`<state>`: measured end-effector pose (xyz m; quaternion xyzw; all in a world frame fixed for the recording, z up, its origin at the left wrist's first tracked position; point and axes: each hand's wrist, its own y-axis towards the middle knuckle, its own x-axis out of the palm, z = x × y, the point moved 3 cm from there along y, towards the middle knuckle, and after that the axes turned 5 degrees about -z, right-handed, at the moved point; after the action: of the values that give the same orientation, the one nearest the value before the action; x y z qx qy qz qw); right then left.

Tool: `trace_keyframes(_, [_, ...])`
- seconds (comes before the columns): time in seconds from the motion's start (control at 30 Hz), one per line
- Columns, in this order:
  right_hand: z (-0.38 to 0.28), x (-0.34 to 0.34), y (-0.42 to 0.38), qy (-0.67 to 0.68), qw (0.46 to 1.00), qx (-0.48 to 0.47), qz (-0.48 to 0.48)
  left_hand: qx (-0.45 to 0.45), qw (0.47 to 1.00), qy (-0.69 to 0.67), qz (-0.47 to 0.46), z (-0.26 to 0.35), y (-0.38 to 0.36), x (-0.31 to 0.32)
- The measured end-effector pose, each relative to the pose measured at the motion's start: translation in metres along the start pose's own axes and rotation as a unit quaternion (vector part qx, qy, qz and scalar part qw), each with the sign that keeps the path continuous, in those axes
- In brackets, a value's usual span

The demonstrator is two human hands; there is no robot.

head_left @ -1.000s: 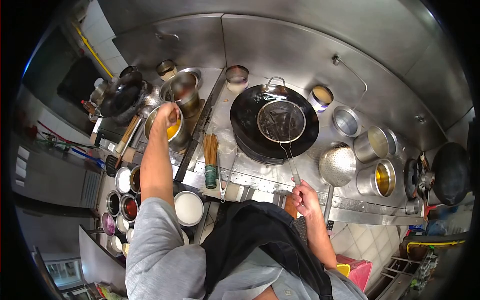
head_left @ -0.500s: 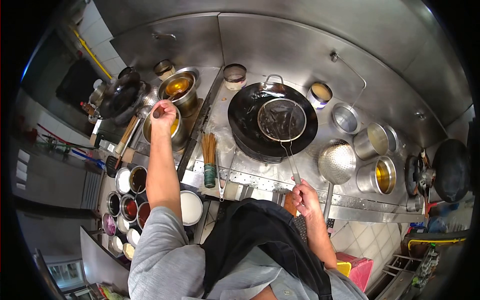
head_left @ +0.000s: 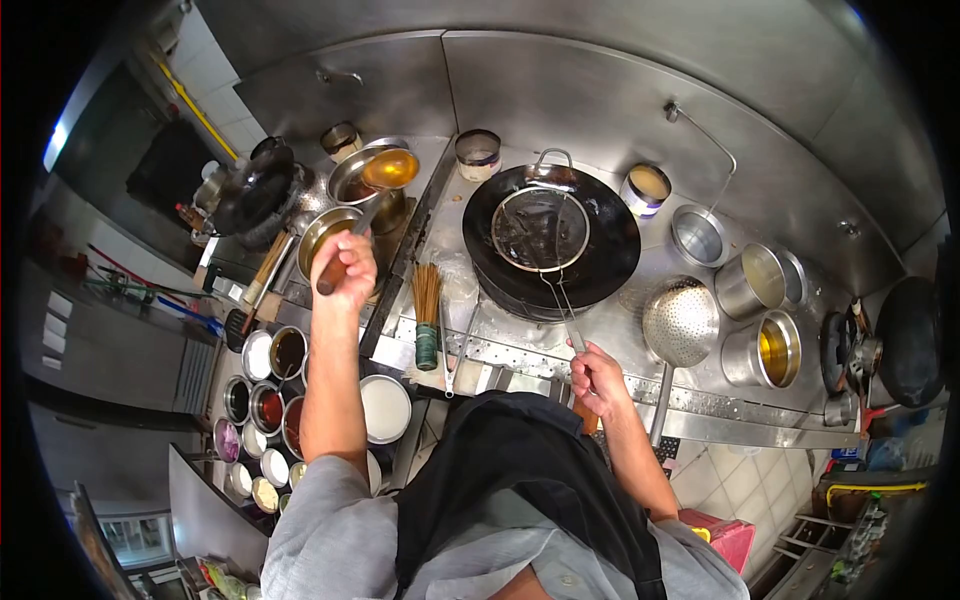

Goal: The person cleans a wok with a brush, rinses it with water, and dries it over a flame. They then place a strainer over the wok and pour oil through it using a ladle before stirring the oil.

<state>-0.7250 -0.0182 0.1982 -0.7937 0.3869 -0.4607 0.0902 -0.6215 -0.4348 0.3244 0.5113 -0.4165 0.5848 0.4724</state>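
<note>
My left hand [head_left: 346, 272] is closed around the wooden-ended handle of a ladle [head_left: 391, 170]. The bowl of the ladle holds golden, oil-like liquid and is up at the right rim of a steel pot [head_left: 345, 185]. A second steel pot [head_left: 312, 250] is partly hidden behind this hand. My right hand [head_left: 598, 380] grips the handle of a round wire-mesh strainer [head_left: 541, 229]. The strainer's mesh lies over the opening of a black wok [head_left: 617, 235], left of its middle. Dark, shiny metal shows inside the wok.
A bamboo brush [head_left: 425, 315] and metal tongs [head_left: 456, 350] lie left of the wok. To the right are a perforated skimmer [head_left: 681, 322], a tin can [head_left: 646, 188] and a pot of yellow liquid [head_left: 741, 360]. Several seasoning containers [head_left: 385, 408] stand at lower left.
My left hand has lifted the filled ladle out of the pot and moved it right, toward the wok. The strainer has shifted left over the wok, still in my right hand.
</note>
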Motion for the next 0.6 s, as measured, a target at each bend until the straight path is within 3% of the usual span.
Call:
trace_keyframes(0.37, [0.005,-0.004,0.003,0.003,1.0,0.019,-0.008,-0.144,0.988,-0.007,0.059,-0.116,-0.041,-0.008])
trace_keyframes(0.5, [0.002,-0.004,-0.002,-0.001,1.0,0.005,-0.004,-0.182,0.957,0.164,0.156,-0.144,-0.044,-0.023])
trace_keyframes(0.6, [0.0,-0.007,-0.004,-0.001,1.0,-0.006,0.009,-0.191,0.912,0.32,0.169,-0.154,-0.047,-0.032])
